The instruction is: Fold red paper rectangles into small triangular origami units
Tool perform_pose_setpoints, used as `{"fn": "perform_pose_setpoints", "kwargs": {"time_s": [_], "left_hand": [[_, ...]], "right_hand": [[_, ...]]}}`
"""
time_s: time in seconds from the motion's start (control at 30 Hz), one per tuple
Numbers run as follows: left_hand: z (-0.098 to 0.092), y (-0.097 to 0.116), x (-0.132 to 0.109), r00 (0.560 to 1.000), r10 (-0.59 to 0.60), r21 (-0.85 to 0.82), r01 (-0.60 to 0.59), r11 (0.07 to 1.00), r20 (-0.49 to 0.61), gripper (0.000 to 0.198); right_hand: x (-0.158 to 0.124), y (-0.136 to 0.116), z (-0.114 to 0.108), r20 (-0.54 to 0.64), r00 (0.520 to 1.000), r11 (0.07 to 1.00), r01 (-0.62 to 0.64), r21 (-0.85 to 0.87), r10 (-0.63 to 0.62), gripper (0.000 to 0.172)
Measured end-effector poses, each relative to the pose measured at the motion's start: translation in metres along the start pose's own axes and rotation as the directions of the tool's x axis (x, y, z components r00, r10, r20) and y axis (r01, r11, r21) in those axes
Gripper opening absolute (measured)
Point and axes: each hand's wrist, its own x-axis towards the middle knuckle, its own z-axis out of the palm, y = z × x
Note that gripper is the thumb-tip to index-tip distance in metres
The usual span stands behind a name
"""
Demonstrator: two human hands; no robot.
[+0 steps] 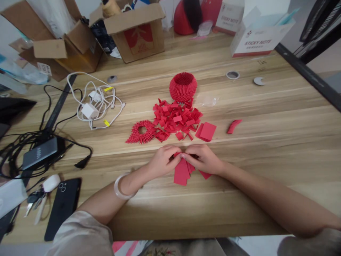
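My left hand (164, 160) and my right hand (204, 159) meet over the table, thumbs and fingertips pinched together on a small piece of red paper (176, 154). Most of that piece is hidden by my fingers. Under my hands lie several flat red paper slips (182, 173), partly covered. Just beyond is a heap of small folded red paper pieces (173, 117), with a short stack of red paper squares (206, 131) at its right. A red ring of folded pieces with a pointed side (141, 132) lies left of the heap. Behind it stands a round red paper vase (183, 87).
A short row of joined red pieces (234, 126) lies to the right. White cables with chargers (92, 108), a black power adapter (39, 153), keys (36, 197) and a phone (62, 209) occupy the left. Cardboard boxes (141, 39) and a sticky note box (259, 41) line the back.
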Motion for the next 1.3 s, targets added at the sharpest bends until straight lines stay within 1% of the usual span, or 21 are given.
{"fn": "perform_pose_setpoints", "kwargs": {"time_s": [0.73, 1.1, 1.3], "left_hand": [[0.0004, 0.0002, 0.0003, 1.0, -0.005, 0.007, 0.005, 1.0, 0.008, 0.018], [-0.0006, 0.0011, 0.0003, 1.0, -0.013, 0.017, 0.013, 1.0, 0.014, 0.018], [-0.0002, 0.0007, 0.0004, 1.0, 0.002, 0.037, -0.003, 0.999, 0.007, 0.019]], "right_hand": [[-0.0009, 0.0018, 0.0012, 0.004, 1.0, 1.0, -0.018, 0.006, 0.018, 0.037], [-0.0007, 0.0028, 0.0014, 0.006, 1.0, 1.0, -0.003, 0.0, 0.003, 0.037], [-0.0004, 0.0016, 0.0006, 0.003, 1.0, 1.0, -0.006, 0.005, 0.006, 0.037]]}}
